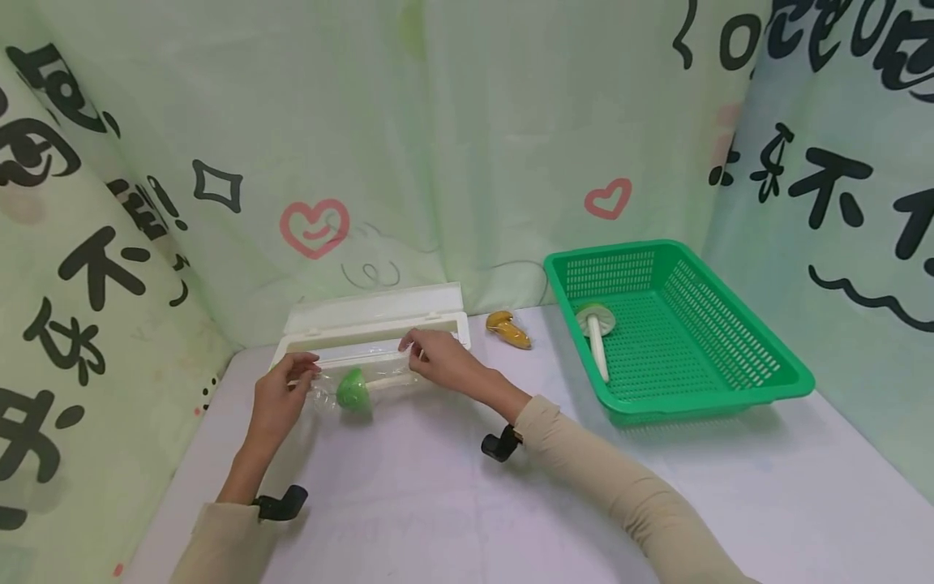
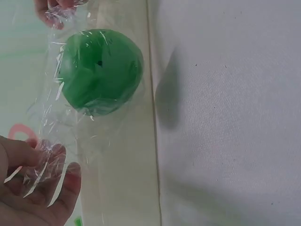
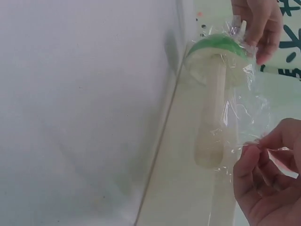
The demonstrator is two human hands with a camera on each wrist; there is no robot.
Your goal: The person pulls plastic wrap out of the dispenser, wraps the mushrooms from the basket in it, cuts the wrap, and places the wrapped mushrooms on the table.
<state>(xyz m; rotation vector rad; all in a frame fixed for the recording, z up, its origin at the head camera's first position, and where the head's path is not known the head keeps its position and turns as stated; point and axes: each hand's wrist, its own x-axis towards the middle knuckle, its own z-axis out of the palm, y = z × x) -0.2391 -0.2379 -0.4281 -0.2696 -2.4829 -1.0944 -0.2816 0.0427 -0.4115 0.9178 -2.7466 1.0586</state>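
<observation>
Basically, left hand (image 1: 280,397) and right hand (image 1: 443,359) each pinch clear film (image 3: 251,106), probably to hold it taut around the green-capped mushroom (image 1: 355,391), between them, just in front of open white box (image 1: 375,306)

The left mushroom (image 1: 357,390) is coloured green and cream, the far box (image 1: 375,307) white and the right basket (image 1: 682,349) green, while the pale-green curtain (image 1: 496,122) is patterned with black characters (image 1: 820,199) and red hearts (image 1: 317,234).
</observation>
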